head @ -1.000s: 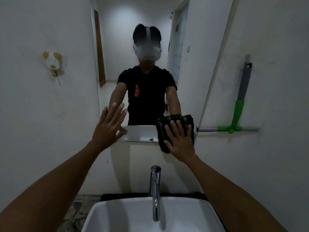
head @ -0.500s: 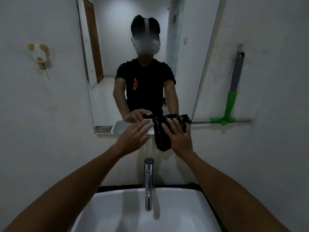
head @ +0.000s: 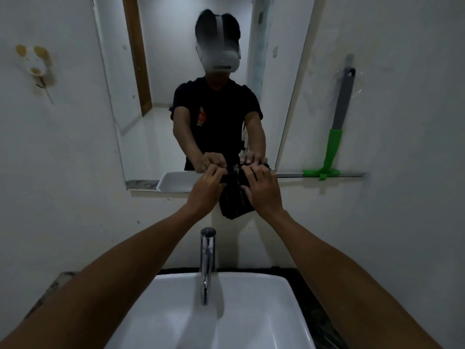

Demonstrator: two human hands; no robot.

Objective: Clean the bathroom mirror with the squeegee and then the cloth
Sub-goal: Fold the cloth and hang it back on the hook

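Note:
The bathroom mirror (head: 161, 79) hangs on the wall ahead and reflects a person in a black shirt. A dark cloth (head: 234, 200) lies against the mirror's lower edge and droops below it. My right hand (head: 261, 188) presses on the cloth's right side with its fingers curled over the top. My left hand (head: 205, 190) pinches the cloth's upper left corner. The squeegee (head: 336, 137), with a grey and green handle, hangs on the wall to the right of the mirror, its blade level with the mirror's bottom edge.
A white basin (head: 254, 318) with a chrome tap (head: 207, 258) stands below my arms. A small white wall holder (head: 34, 62) is mounted at the left. The mirror reflects a wooden door and a pale floor behind me.
My left hand came down from the mirror glass and across to the cloth, and now pinches its corner. The right hand stayed on the cloth. The view tilted down a little.

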